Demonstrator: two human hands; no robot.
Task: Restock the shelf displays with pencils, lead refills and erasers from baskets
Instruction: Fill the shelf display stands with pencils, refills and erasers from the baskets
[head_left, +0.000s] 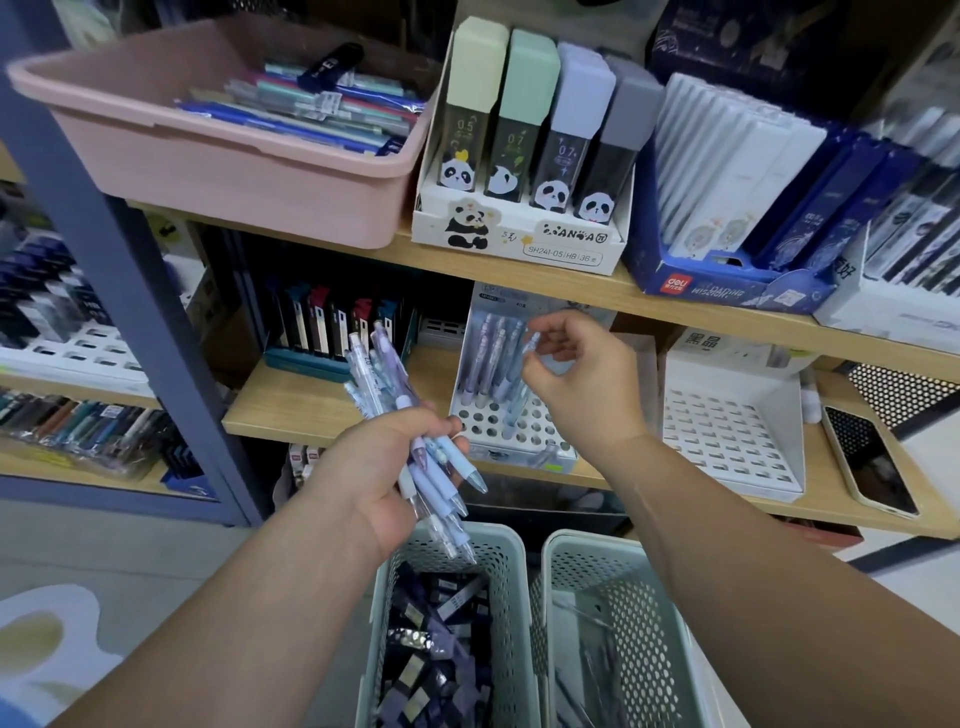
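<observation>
Pinching one pencil (533, 344) in the right hand (576, 379), near upright, close before the rack (524, 422), the nearer hand to it. Gripping a bundle (375, 374) in the left hand (384, 467), over the baskets (511, 540). Next, probably lowering tip-first into a free hole.

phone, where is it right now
Head view, far right: the phone lies flat on the lower shelf, just right of the white rack.
</observation>
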